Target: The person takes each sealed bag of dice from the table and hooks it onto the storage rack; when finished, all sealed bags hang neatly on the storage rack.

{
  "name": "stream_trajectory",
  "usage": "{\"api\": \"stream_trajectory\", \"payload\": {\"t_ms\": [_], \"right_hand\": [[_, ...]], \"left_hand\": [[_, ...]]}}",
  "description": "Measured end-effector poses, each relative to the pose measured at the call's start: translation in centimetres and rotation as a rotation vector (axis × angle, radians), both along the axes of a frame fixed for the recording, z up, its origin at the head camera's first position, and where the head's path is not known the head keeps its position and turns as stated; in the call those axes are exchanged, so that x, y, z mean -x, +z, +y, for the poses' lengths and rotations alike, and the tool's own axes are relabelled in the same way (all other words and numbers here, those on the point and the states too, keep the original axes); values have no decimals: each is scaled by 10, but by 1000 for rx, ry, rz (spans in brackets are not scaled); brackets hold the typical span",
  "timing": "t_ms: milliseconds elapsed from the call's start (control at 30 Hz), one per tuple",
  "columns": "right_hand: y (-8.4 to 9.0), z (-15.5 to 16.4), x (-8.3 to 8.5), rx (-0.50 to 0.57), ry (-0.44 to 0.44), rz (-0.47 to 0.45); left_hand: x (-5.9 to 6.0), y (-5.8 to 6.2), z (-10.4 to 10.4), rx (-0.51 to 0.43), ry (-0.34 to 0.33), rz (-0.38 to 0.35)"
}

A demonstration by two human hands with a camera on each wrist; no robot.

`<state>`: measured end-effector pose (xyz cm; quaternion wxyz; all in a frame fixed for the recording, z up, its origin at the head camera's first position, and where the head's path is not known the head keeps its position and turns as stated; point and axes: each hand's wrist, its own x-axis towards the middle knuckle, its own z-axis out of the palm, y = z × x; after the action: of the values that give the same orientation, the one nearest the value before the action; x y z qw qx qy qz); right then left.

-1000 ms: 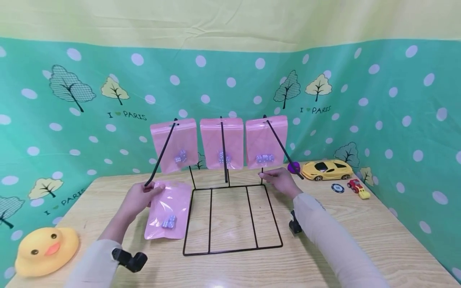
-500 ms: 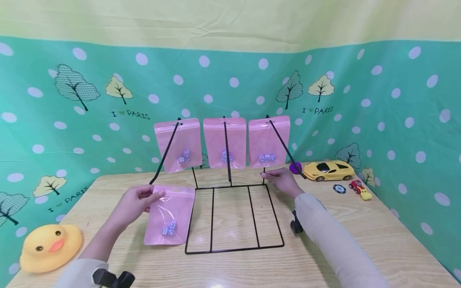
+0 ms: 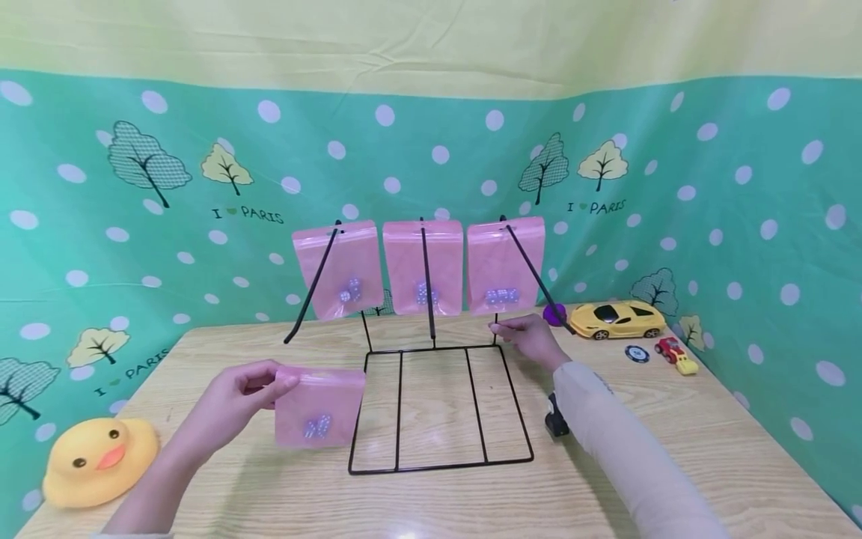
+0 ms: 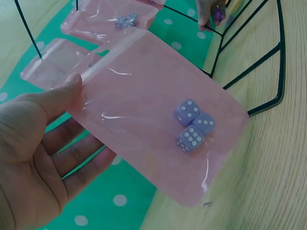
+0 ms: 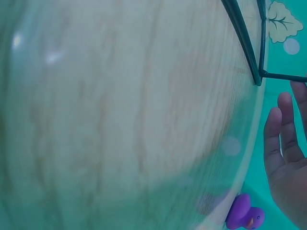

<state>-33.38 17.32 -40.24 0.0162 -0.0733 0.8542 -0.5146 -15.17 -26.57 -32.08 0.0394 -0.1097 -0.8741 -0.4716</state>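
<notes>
My left hand pinches a pink zip bag by its top corner, thumb across the front. Several lilac dice show through the plastic at the bag's lower part. The bag is just left of the black wire rack, below and in front of the left hook. On the rack's three hooks hang more pink bags with dice: the left bag, the middle bag and the right bag. My right hand holds the rack's right upright between thumb and fingers.
A yellow rubber duck sits at the table's left. To the right are a yellow toy car, a poker chip and a small red-and-yellow toy. A purple duck lies behind my right hand. A green dotted cloth surrounds the table.
The left hand has drawn the pink bag down and toward me, away from the left hook's tip, and the bag now looks tilted flatter. The right hand stays on the rack's upright.
</notes>
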Motion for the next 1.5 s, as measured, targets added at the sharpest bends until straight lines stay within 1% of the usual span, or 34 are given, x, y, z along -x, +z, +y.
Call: {"api": "stream_trajectory", "payload": {"t_ms": [133,333,467,567,633,667,800,867,933,1033,1100,1167,1233,1267,1500], "right_hand": [[0,2,0,3,2,3],[-2,4,1,2,2,2],[-2,4,2,-5,7,8],[-1,3,2,-5,11,14],[-1,3,1,-4,6,16],[-1,3,1,-7,8,19],[-1,3,1,-16,9,25],[-1,2,0,-16,8,20],[-1,2,0,-16,10,17],[-1,2,0,-18,13,17],[-1,3,0,-19,18,20],[-1,2,0,-19,19,22],[-1,2,-1,-20,20,22],[-1,2,-1,-18,19,21],[0,1,0,-19,15,9]], "left_hand": [[-11,6,2,14,15,58],[-26,16,3,-1,29,140],[-34,20,5,2,26,212],[-38,24,9,-19,18,265],[-41,27,11,-68,7,298],[-42,28,12,-109,-4,313],[-44,31,15,-338,-88,388],[-45,32,17,-436,-127,423],[-46,34,18,-474,-157,454],[-49,38,20,-504,-149,482],[-51,40,22,-515,-129,489],[-53,42,24,-546,-87,489],[-53,44,26,-566,-63,489],[-54,45,26,-570,-41,486],[-55,50,31,-592,43,465]]}}
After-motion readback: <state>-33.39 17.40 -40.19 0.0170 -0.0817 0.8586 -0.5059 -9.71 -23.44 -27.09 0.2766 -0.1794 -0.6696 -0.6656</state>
